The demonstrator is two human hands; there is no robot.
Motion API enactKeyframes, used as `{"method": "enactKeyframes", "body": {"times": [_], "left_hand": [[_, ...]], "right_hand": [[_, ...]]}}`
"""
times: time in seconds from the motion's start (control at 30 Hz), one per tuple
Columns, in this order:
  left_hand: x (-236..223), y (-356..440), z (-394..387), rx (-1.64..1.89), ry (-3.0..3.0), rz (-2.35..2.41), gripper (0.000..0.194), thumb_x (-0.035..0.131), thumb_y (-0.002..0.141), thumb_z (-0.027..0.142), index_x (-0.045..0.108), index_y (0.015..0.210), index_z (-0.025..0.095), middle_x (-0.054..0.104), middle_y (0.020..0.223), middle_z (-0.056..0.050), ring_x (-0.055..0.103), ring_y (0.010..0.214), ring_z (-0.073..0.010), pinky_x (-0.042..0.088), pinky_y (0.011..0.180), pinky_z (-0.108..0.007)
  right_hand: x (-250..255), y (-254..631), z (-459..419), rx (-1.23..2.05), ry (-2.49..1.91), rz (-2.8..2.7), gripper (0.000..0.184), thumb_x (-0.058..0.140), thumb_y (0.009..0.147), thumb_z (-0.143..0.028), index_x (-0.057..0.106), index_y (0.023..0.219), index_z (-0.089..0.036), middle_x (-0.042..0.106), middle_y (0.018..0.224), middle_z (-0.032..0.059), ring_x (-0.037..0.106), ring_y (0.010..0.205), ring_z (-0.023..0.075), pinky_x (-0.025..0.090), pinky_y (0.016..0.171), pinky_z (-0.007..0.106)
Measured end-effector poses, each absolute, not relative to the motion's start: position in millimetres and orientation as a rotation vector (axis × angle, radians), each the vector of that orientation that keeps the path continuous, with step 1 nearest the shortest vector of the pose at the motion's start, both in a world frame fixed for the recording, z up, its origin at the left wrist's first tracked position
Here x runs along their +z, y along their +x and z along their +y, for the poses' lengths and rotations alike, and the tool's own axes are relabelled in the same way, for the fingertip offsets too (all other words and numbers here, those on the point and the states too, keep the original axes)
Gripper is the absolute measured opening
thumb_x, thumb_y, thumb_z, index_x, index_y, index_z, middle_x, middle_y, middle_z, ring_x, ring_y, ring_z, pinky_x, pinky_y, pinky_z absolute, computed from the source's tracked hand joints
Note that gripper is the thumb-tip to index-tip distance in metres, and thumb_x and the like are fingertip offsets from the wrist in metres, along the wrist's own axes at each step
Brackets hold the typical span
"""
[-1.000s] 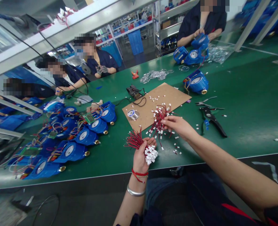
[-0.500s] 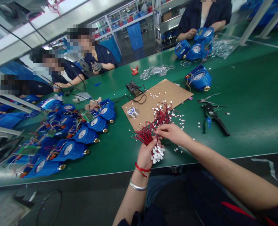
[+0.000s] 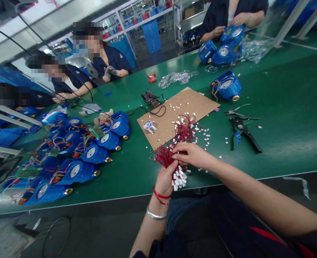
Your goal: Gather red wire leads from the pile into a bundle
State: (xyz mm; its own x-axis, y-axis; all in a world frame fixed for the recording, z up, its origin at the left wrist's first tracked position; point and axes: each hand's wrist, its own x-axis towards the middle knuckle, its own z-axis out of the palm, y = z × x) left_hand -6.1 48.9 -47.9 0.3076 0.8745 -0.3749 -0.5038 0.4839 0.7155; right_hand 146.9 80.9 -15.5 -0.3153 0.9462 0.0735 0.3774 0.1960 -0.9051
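The left hand [image 3: 166,178] is closed around a bundle of red wires [image 3: 166,157] above the green table's [image 3: 282,107] near edge; the right hand [image 3: 192,154] pinches one strand; light, floppy stuff, best gripped mid-bundle.

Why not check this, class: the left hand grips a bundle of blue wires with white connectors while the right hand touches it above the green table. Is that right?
Not quite. The head view shows the bundle of wires is red, not blue. The rest holds: the left hand grips it, white connectors at one end, and the right hand touches it above the green table.
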Motion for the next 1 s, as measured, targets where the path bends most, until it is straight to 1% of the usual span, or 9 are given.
{"method": "enactKeyframes", "body": {"times": [0.1, 0.23, 0.37, 0.47, 0.53, 0.63, 0.73, 0.9, 1.0], "left_hand": [[-46, -22, 53, 1.072, 0.410, 0.783, 0.017, 0.070, 0.076, 0.028, 0.062, 0.080, 0.014, 0.065, 0.073, -0.002, 0.065, 0.082, -0.0173, 0.049, 0.085, -0.034], [-50, -47, 60, 1.234, 0.260, 0.784, 0.016, 0.062, 0.084, 0.029, 0.059, 0.076, 0.016, 0.061, 0.068, 0.002, 0.063, 0.077, -0.0132, 0.050, 0.084, -0.032], [-56, -51, 59, 1.230, 0.231, 0.796, 0.020, 0.059, 0.086, 0.030, 0.057, 0.073, 0.015, 0.057, 0.062, 0.003, 0.061, 0.072, -0.0119, 0.050, 0.084, -0.033], [-57, -44, 54, 1.177, 0.207, 0.828, 0.016, 0.062, 0.084, 0.026, 0.058, 0.073, 0.015, 0.054, 0.059, 0.004, 0.061, 0.066, -0.0101, 0.051, 0.082, -0.029], [-56, -39, 50, 1.118, 0.196, 0.878, 0.009, 0.063, 0.083, 0.022, 0.062, 0.081, 0.014, 0.058, 0.061, 0.003, 0.062, 0.066, -0.0103, 0.051, 0.081, -0.029], [-53, -28, 42, 0.996, 0.230, 0.903, 0.017, 0.065, 0.080, 0.019, 0.063, 0.096, 0.012, 0.069, 0.083, -0.006, 0.066, 0.082, -0.0168, 0.050, 0.086, -0.033], [-51, -20, 35, 0.931, 0.291, 0.880, 0.026, 0.068, 0.077, 0.020, 0.064, 0.101, 0.011, 0.069, 0.098, -0.011, 0.064, 0.097, -0.0232, 0.047, 0.092, -0.037], [-51, -26, 37, 1.095, 0.178, 0.914, 0.004, 0.064, 0.080, 0.018, 0.065, 0.080, 0.013, 0.070, 0.092, -0.007, 0.065, 0.093, -0.0205, 0.048, 0.093, -0.040], [-52, -34, 41, 1.181, 0.111, 0.950, 0.011, 0.057, 0.086, 0.016, 0.063, 0.077, 0.015, 0.067, 0.075, -0.002, 0.066, 0.079, -0.0150, 0.052, 0.087, -0.039]], "right_hand": [[-20, 154, 81, 0.969, -1.382, -1.771, 0.025, 0.055, 0.086, -0.030, 0.059, 0.107, -0.018, 0.065, 0.088, 0.0036, 0.058, 0.073, 0.0126, 0.045, 0.068, 0.026], [-39, 151, 60, 0.646, -1.790, -2.052, 0.021, 0.056, 0.084, -0.038, 0.058, 0.084, -0.017, 0.062, 0.080, 0.0056, 0.058, 0.071, 0.0185, 0.040, 0.061, 0.030], [-56, 139, 35, 0.461, -1.987, -2.311, 0.022, 0.051, 0.086, -0.034, 0.058, 0.092, -0.014, 0.061, 0.090, 0.0100, 0.061, 0.073, 0.0227, 0.037, 0.057, 0.030], [-53, 140, 29, 0.461, -2.027, -2.268, 0.020, 0.043, 0.090, -0.028, 0.057, 0.089, -0.014, 0.061, 0.087, 0.0097, 0.061, 0.071, 0.0213, 0.036, 0.057, 0.030], [-44, 141, 27, 0.503, -1.983, -2.171, 0.020, 0.043, 0.090, -0.029, 0.056, 0.084, -0.015, 0.061, 0.084, 0.0085, 0.061, 0.073, 0.0209, 0.038, 0.060, 0.030], [-30, 135, 20, 0.549, -1.875, -2.056, 0.020, 0.043, 0.090, -0.030, 0.056, 0.082, -0.017, 0.061, 0.082, 0.0063, 0.060, 0.076, 0.0197, 0.039, 0.063, 0.030], [-25, 125, 16, 0.577, -1.728, -2.095, 0.020, 0.043, 0.091, -0.030, 0.058, 0.091, -0.017, 0.062, 0.086, 0.0060, 0.059, 0.074, 0.0183, 0.038, 0.061, 0.029], [-43, 130, 37, 0.621, -1.670, -2.090, 0.024, 0.041, 0.094, -0.032, 0.060, 0.092, -0.018, 0.063, 0.089, 0.0060, 0.060, 0.083, 0.0176, 0.041, 0.070, 0.027], [-59, 139, 54, 0.408, -1.923, -2.110, 0.023, 0.044, 0.092, -0.032, 0.056, 0.102, -0.014, 0.062, 0.095, 0.0103, 0.061, 0.082, 0.0219, 0.041, 0.063, 0.029]]}}
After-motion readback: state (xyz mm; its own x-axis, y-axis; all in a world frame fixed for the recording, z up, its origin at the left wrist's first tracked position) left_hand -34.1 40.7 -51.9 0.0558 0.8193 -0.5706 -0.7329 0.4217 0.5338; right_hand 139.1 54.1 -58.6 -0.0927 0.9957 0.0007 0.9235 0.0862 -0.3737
